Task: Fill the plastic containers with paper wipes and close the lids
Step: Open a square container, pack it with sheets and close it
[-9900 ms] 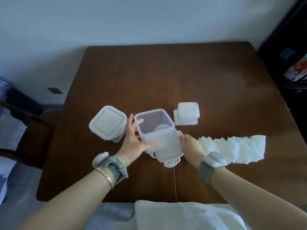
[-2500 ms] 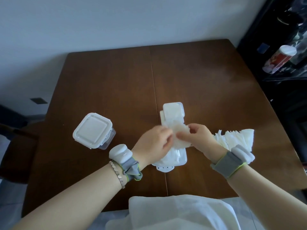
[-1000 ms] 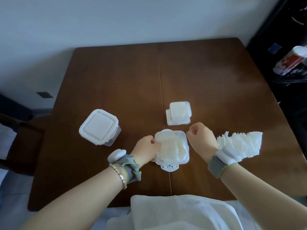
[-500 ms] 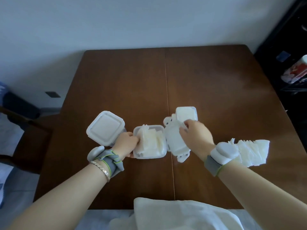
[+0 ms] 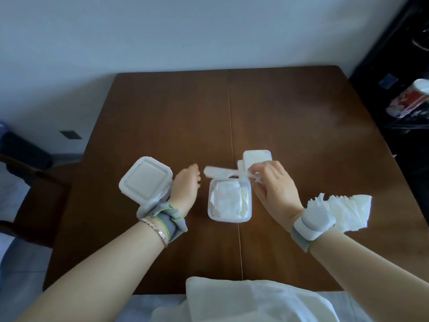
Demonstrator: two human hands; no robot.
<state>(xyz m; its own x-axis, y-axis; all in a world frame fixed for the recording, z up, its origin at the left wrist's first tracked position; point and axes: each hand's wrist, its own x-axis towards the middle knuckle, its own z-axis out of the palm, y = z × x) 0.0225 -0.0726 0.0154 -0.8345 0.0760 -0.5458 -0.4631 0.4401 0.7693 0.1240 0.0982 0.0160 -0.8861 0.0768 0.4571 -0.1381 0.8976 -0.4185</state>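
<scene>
An open clear plastic container [image 5: 229, 201] packed with white paper wipes stands at the table's middle. My right hand [image 5: 275, 187] holds its white lid [image 5: 220, 172] on edge above the container's far rim. My left hand [image 5: 186, 187] hovers just left of the container, fingers apart, holding nothing. A second container [image 5: 145, 178] with its lid shut stands left of that hand. A smaller lidded container [image 5: 256, 156] sits behind my right hand. A stack of loose wipes [image 5: 343, 211] lies to the right, partly hidden by my wrist.
The brown wooden table [image 5: 290, 117] stretches far behind the containers. A white cloth [image 5: 255, 298] lies at the near edge. A dark chair [image 5: 34, 189] stands at the left, and a dark shelf with a red-and-white can [image 5: 408, 98] at the right.
My left hand has let go of the filled container and drawn back to the left. My right hand has lifted the lid and brought it over the container's far edge.
</scene>
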